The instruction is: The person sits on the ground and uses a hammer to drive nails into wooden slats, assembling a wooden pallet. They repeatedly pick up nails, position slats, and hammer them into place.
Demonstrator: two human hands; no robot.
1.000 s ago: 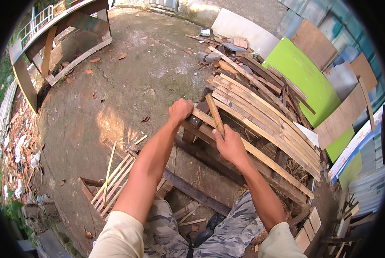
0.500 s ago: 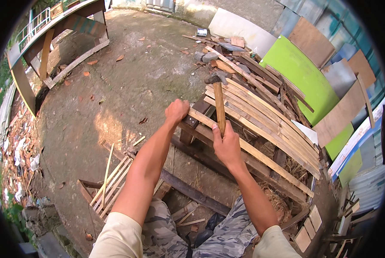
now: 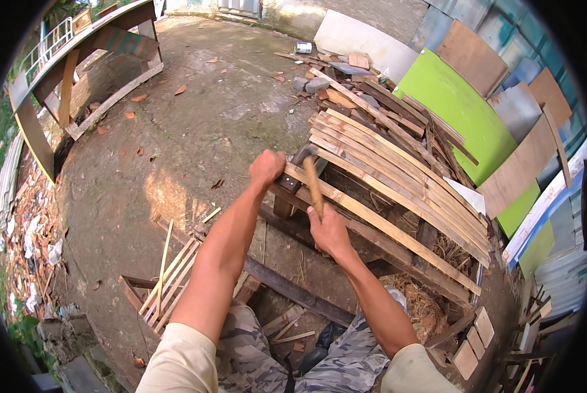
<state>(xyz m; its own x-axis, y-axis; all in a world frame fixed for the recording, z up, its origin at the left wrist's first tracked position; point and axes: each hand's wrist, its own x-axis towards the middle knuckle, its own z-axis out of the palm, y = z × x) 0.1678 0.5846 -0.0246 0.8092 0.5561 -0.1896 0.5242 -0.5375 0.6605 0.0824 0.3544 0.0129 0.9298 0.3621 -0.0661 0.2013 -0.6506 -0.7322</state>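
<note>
My right hand [image 3: 330,229] is closed round the wooden handle of a hammer [image 3: 314,185]. The hammer's dark head is low over the left end of a slatted wooden frame, slightly blurred; whether it touches the wood I cannot tell. My left hand [image 3: 268,168] is closed at the left end of the nearest wooden slat [image 3: 378,226], its fingertips partly hidden. That pale slat lies along a dark frame beam [image 3: 401,261]. Beyond a gap, several more slats [image 3: 404,177] run side by side across the frame.
Scrap timber and stones [image 3: 365,88] lie heaped behind the frame. A green panel [image 3: 444,108] leans farther right. At lower left stands a smaller slatted piece [image 3: 175,281]. A dark beam [image 3: 300,295] crosses before my knees. A wooden structure [image 3: 64,85] stands far left.
The hammer has come down and to the left, from upright to its head low at the frame's left end. My right hand has shifted left and down. My left hand stays at the slat's end.
</note>
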